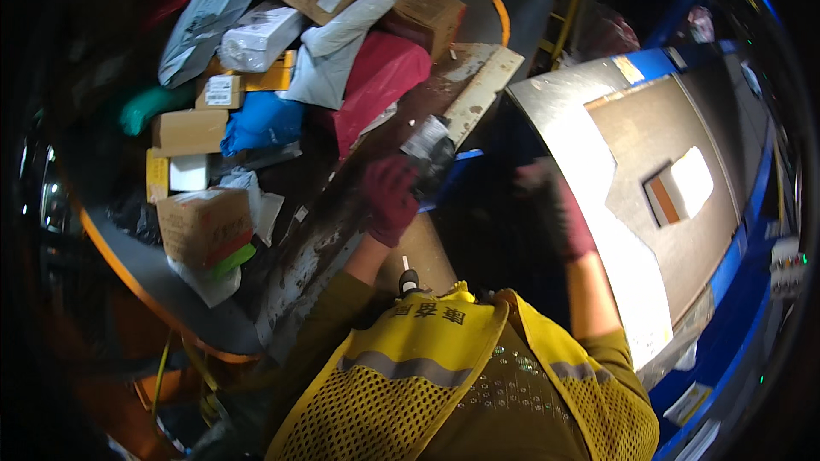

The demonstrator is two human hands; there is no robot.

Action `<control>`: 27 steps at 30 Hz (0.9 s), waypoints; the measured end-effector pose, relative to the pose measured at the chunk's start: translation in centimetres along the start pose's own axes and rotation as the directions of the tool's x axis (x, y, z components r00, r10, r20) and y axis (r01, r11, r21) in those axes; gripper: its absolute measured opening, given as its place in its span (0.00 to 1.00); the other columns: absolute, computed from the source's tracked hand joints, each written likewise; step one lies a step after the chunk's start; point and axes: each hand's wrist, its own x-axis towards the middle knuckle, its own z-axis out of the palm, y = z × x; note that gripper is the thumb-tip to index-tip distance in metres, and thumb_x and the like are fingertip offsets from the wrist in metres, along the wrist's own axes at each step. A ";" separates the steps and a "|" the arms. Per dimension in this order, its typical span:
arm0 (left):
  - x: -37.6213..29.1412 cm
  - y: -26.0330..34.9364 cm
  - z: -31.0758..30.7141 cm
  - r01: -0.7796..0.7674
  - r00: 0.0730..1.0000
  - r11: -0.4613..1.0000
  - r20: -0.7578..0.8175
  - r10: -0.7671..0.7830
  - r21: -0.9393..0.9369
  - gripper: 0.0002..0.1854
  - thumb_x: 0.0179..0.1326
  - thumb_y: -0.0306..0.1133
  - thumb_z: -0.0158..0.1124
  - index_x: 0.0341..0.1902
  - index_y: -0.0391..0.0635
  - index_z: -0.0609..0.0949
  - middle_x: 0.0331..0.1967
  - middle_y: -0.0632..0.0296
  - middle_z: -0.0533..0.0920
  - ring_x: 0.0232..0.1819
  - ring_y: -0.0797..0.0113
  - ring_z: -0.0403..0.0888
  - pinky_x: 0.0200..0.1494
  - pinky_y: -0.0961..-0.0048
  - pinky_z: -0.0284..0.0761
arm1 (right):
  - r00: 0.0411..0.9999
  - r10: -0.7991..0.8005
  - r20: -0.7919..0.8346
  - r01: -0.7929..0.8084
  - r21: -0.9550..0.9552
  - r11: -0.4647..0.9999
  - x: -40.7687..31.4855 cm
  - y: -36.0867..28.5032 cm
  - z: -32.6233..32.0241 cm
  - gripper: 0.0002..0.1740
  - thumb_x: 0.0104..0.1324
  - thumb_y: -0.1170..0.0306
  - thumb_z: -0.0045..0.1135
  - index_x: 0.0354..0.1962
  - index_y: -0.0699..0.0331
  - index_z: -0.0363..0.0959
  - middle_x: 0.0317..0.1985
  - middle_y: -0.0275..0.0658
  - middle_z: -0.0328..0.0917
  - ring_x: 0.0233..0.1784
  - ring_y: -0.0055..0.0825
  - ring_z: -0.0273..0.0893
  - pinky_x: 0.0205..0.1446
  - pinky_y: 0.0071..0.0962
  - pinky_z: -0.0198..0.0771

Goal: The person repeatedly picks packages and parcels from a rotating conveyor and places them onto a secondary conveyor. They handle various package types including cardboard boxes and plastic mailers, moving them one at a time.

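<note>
My left hand, in a dark red glove, holds a small black plastic-wrapped parcel with a pale label, over the worn metal edge of the parcel-laden table. My right hand, gloved and blurred by motion, is beside the bright metal edge of the conveyor at right; no object shows in it, and its fingers are unclear. On the conveyor belt lies a small white and brown box. A pink-red poly mailer and a grey-white mailer lie beyond my left hand.
Cardboard boxes, a blue bag and other mailers are heaped on the table at left, which has an orange rim. A metal ledge and a dark gap lie between table and conveyor. Yellow rails stand behind.
</note>
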 end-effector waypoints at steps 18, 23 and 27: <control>0.1 4.7 3.9 0.745 0.515 -0.025 0.599 -0.613 -0.666 0.18 0.54 0.28 0.63 0.49 0.38 0.77 0.42 0.60 0.80 0.38 0.74 0.77 0.45 0.74 0.73 | 0.937 0.141 -0.321 -0.068 0.228 0.971 0.6 5.0 6.9 0.11 0.64 0.70 0.55 0.43 0.65 0.71 0.37 0.32 0.72 0.38 0.19 0.68 0.43 0.21 0.66; 1.1 7.4 4.7 0.701 0.605 0.189 0.434 -0.667 -0.687 0.20 0.50 0.25 0.65 0.49 0.39 0.77 0.44 0.62 0.80 0.43 0.73 0.77 0.50 0.73 0.73 | 0.905 -0.039 -0.423 0.180 0.301 0.936 3.2 5.9 3.1 0.10 0.65 0.65 0.54 0.38 0.64 0.73 0.32 0.32 0.73 0.36 0.19 0.69 0.41 0.21 0.67; 1.6 2.0 2.0 0.722 0.555 0.228 0.350 -0.755 -0.653 0.19 0.55 0.29 0.64 0.51 0.39 0.76 0.45 0.64 0.79 0.43 0.73 0.76 0.48 0.76 0.73 | 0.676 -0.597 -0.433 0.383 -0.486 0.786 4.2 6.2 -4.7 0.26 0.61 0.61 0.55 0.55 0.65 0.69 0.53 0.45 0.70 0.57 0.33 0.68 0.61 0.31 0.63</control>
